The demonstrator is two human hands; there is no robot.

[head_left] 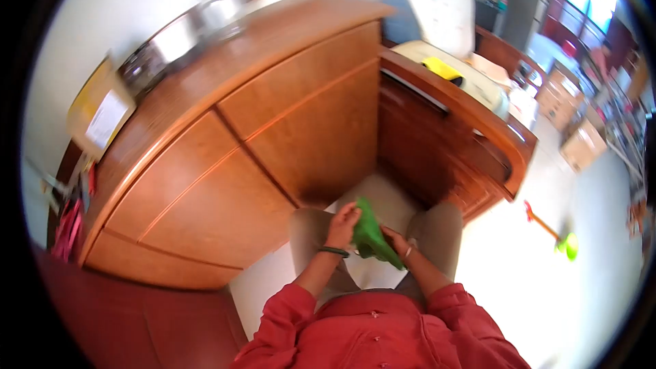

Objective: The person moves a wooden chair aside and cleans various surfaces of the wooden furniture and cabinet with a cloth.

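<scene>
A green cloth-like item [370, 232] hangs between my two hands, above my lap. My left hand [343, 224] has its fingers pinched on the item's upper left edge; a dark band is on that wrist. On the item's right side is my right hand [396, 240], closed on its edge, with some fingers hidden behind it. The green item slants down to the right, and its lower tip lies near my right wrist.
A wooden cabinet [225, 164] stands ahead, bearing a cardboard box [102, 111] and a glass jar [222, 10]. To the right are a wooden bench [437, 143] with a yellow item [443, 70], cartons [584, 145] and a toy [544, 227] on the floor.
</scene>
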